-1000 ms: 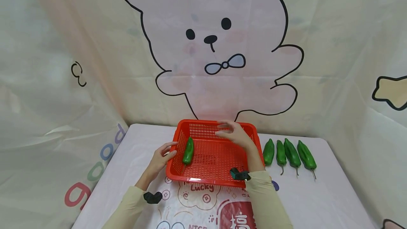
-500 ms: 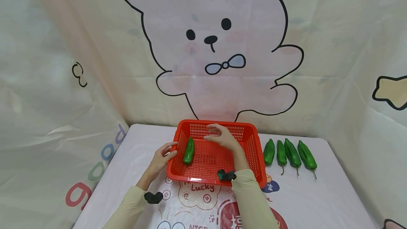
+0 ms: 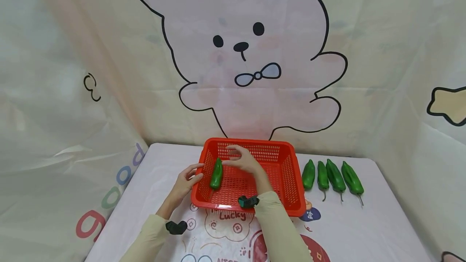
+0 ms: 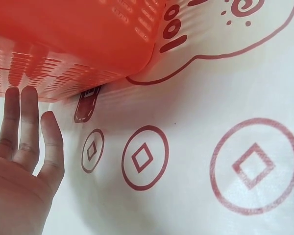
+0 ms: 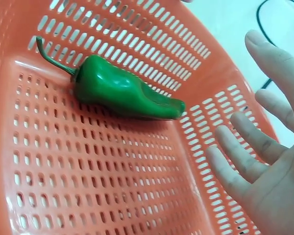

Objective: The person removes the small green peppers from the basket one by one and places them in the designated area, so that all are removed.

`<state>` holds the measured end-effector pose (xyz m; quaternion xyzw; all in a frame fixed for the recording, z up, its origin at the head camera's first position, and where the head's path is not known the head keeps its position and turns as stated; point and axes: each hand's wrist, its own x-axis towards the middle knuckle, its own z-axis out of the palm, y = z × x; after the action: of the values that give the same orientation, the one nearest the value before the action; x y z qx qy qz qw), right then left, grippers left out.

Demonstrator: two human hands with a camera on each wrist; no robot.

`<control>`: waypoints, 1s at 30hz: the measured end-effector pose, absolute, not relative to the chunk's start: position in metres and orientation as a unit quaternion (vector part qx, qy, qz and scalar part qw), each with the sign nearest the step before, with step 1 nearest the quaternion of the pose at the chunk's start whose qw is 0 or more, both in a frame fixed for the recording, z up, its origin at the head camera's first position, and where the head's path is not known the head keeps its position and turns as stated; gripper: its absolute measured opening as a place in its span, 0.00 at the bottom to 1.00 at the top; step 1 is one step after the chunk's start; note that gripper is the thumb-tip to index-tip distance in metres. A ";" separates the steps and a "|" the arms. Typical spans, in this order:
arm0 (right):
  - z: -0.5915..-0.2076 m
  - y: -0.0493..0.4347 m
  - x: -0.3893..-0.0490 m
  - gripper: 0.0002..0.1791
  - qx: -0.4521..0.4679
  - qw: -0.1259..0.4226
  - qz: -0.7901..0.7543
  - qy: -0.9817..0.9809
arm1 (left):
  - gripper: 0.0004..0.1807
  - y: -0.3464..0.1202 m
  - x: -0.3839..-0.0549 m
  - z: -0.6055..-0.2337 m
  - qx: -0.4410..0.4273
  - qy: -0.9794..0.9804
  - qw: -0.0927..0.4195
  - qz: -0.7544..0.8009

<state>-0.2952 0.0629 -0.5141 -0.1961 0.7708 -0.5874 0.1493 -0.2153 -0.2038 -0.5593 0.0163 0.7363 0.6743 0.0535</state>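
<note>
A red plastic basket (image 3: 294, 173) with slotted walls stands on the table, and one green pepper (image 3: 216, 175) lies along its left side. My left hand (image 3: 185, 182) is at the basket's left rim; in the left wrist view its straight fingers (image 4: 29, 122) reach up against the outer wall. Over the inside of the basket hovers my right hand (image 3: 243, 161), just right of the pepper. Its fingers are spread and hold nothing. The right wrist view shows the same pepper (image 5: 122, 93) with its curved stem, apart from that hand.
Several more green peppers (image 3: 335, 176) lie side by side on the white table (image 3: 378, 217), right of the basket. A printed patterned cloth (image 3: 218, 237) extends in front of the basket. Behind the table hangs a backdrop (image 3: 284, 104) with a cartoon animal.
My right hand has moved left over the basket, from its right part towards the pepper inside. The left hand stays at the left rim. The peppers and basket have not visibly moved.
</note>
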 end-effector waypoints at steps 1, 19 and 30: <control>-0.516 0.061 -0.296 0.37 -0.193 0.150 -0.590 0.769 | 0.24 -0.204 -0.215 -0.559 0.017 0.736 0.054 0.674; -0.550 0.036 -0.301 0.42 -0.167 0.166 -0.596 0.767 | 0.24 -0.203 -0.216 -0.564 0.022 0.726 0.059 0.685; -0.565 0.026 -0.310 0.43 -0.169 0.203 -0.584 0.767 | 0.25 -0.206 -0.217 -0.565 0.021 0.727 0.061 0.684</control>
<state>-0.3105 0.0258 -0.5646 -0.1693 0.7675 -0.5840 0.2033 -0.2169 -0.2056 -0.5655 0.0210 0.7269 0.6837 0.0610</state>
